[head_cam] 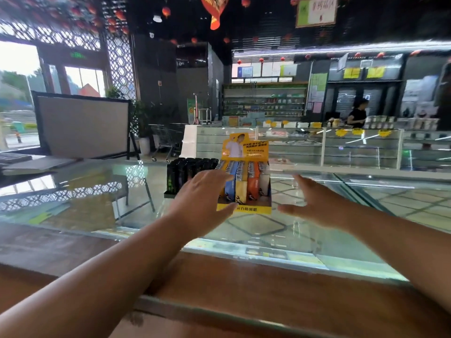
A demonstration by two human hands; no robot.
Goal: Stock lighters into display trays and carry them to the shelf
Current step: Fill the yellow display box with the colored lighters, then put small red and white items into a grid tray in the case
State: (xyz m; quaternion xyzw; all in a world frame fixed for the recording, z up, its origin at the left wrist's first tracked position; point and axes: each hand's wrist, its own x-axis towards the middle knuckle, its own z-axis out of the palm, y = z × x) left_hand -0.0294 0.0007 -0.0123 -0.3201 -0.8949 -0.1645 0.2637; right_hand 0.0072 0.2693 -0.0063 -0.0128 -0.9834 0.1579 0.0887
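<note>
"So, which step was it when you looked across?"

"Filling looked done. The yellow tray [253,209] stood full of lighters [252,186] on the glass worktop [97,203], with black lighters [180,176] just behind it on the left. The left hand [202,201] was at the tray's left side, fingers [214,176] spread and released. I couldn't tell if it touched. The right hand [317,206] hung just beside the right side, fingers slack, apart from it."

"The carry, then?"

"I'd say so. Both sides needed gripping, then a level lift."

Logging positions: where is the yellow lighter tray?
Head view, centre: the yellow tray sits on the glass counter, right of the black lighters, between left hand and right hand.
</note>
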